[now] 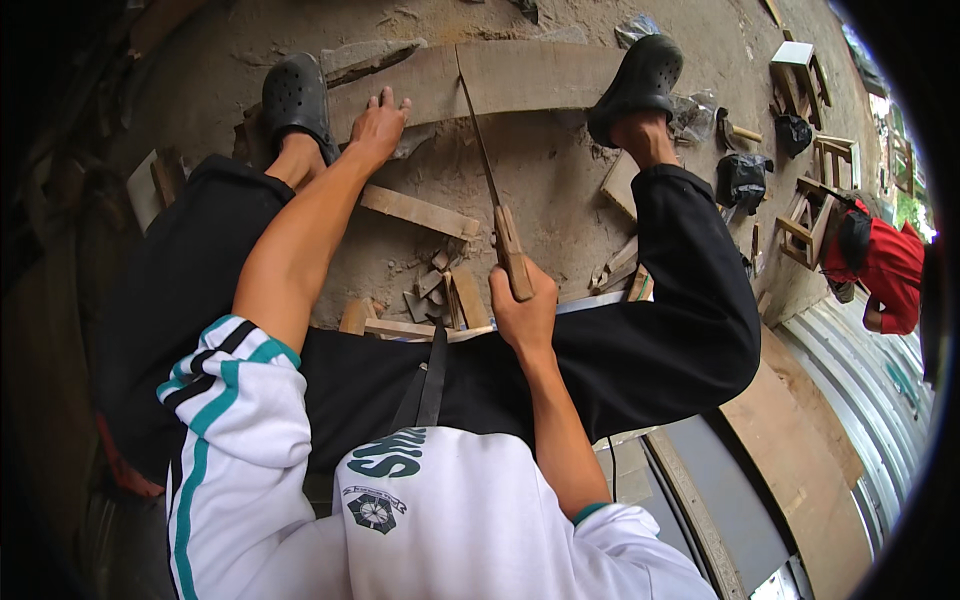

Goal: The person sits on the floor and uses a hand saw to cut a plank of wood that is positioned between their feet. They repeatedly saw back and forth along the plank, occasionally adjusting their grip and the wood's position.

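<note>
A long wooden board (540,78) lies across the ground in front of me, with a black clog on each end. My left hand (378,130) rests on the board's near edge, left of centre, its fingers stretched out and holding nothing. My right hand (527,305) is closed round the wooden handle of a handsaw (480,150). The saw's thin blade points away from me and crosses the board near its middle. A dark line at the blade's far end runs to the board's far edge; whether it is a cut I cannot tell.
A wooden offcut (420,211) and several small scraps lie between my legs. On the right are wooden stools (800,80), a black bag (743,182) and a hammer-like tool (735,130). A person in red (890,265) bends at far right, near corrugated metal sheets (850,370).
</note>
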Action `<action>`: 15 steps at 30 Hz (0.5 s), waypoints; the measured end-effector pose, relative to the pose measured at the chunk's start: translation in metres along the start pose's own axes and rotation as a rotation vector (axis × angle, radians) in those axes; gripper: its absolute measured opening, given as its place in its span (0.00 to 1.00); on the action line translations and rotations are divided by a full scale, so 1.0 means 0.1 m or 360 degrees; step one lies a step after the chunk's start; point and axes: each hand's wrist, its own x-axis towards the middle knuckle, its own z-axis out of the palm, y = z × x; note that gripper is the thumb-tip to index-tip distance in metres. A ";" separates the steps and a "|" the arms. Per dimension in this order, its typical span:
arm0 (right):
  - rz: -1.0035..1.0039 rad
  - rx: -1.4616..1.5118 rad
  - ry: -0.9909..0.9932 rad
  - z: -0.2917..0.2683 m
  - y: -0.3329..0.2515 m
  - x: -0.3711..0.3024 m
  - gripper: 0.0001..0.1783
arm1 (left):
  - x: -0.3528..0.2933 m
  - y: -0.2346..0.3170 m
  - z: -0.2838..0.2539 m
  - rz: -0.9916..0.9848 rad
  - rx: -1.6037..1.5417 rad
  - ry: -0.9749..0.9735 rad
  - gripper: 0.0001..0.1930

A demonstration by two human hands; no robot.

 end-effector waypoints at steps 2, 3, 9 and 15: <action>0.0037 -0.0081 -0.0105 0.00 0.04 0.21 0.07 | -0.01 0.03 -0.01 0.0002 0.0053 0.0019 0.30; 0.0140 -0.0124 -0.0105 0.13 0.03 0.41 0.07 | 0.03 0.04 -0.07 0.0030 0.0034 0.0025 0.30; -0.0023 -0.0096 -0.0034 0.00 0.00 -0.02 0.10 | -0.06 0.02 -0.08 0.0008 0.0016 -0.0019 0.28; 0.0208 -0.0179 -0.0067 0.42 0.05 0.65 0.10 | 0.06 0.06 -0.18 -0.0002 -0.0032 0.0058 0.29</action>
